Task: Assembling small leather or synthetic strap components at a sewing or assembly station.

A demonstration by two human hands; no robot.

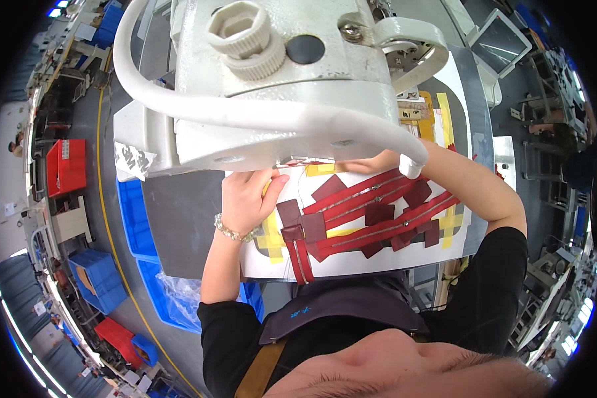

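Under the edge of a large white sewing machine head (292,116), my left hand (245,199) rests on the far left of a white sheet (265,267), its thumb held away from the fingers. The machine hides its fingertips. My right hand (371,163) reaches in from the right and lies low over the work, its fingers stretched out and partly covered by the machine. Just nearer than the hands, several red zipper strips (365,233) lie across the sheet. Dark red patches (379,214) are set among them, and yellow tape (270,240) shows at the sheet's side.
A dark tabletop (186,225) surrounds the sheet. Blue bins (134,222) stand at the left, one holding clear plastic film (179,295). A tilted screen (501,41) is at the far right. Red crates (66,166) line the left side beyond a yellow floor line (99,146).
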